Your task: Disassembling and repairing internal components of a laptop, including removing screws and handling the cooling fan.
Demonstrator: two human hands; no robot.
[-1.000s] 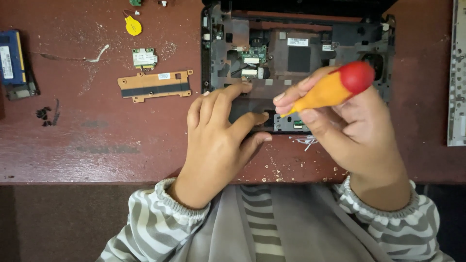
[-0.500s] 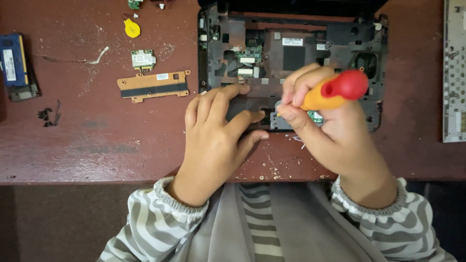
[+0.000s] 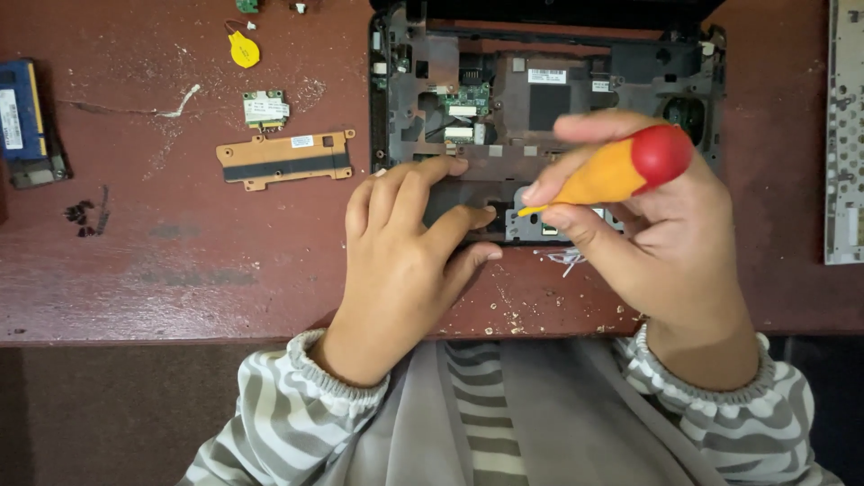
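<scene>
Red-brown scuffed table [image 3: 180, 270] | left hand [image 3: 405, 243] flat on laptop base [image 3: 540, 99] | right hand [image 3: 657, 225] gripping screwdriver [image 3: 612, 171]

A person's bare left hand [image 3: 405, 243] lies palm down, fingers spread and pointing up-right, thumb angled out, while the bare right hand [image 3: 657, 234] is raised with fingers curled closed in a pinching grip, both wrists emerging from grey-and-white striped elastic-cuffed sleeves [image 3: 297, 396] at the bottom edge

screwdriver [image 3: 612, 173]: orange-red handle, tilted; laptop base [image 3: 576, 81]: opened, on table
</scene>
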